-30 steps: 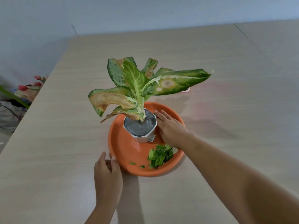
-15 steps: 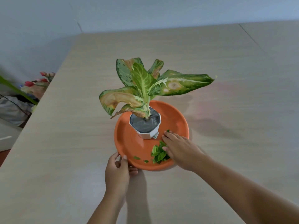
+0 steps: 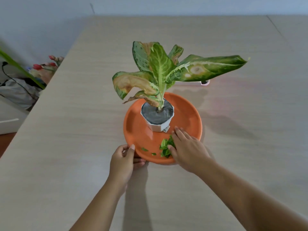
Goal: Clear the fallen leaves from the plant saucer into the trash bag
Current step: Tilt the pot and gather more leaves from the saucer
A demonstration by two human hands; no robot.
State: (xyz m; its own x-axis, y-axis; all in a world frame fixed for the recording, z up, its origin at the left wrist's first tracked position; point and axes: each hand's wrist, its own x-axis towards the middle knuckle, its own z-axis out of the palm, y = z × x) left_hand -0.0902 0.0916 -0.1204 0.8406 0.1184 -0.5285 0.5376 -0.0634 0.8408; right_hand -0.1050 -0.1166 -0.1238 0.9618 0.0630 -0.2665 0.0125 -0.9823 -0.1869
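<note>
The pale wooden table (image 3: 75, 130) carries everything, and the orange saucer (image 3: 138, 129) sits about in the middle of it. The mottled plant (image 3: 160, 69) rises from the saucer's far half, and its browned leaves reach well past the rim, so it looks top-heavy to me. Its white pot (image 3: 157, 126) stands inside the saucer, toward the back.

At the saucer's near-left rim the left hand (image 3: 123, 161) pinches the edge, thumb on top and fingers tucked beneath. Over the saucer's near-right part the right hand (image 3: 189, 150) lies flat, fingers straight and close together, thumb against the heap.

The fallen leaves (image 3: 164, 147) are bunched on the saucer's near floor, just beside that thumb. Two stray bits (image 3: 144, 149) lie further left on the same floor. I can't see a trash bag anywhere around the saucer.

This looks like the gathering stage. I'd rake the strays into the heap first, then cup the whole lot against the near rim before closing the fingers. The rim hold should be firm so the saucer doesn't skid, and the sweeping hand should stay off the pot.
</note>
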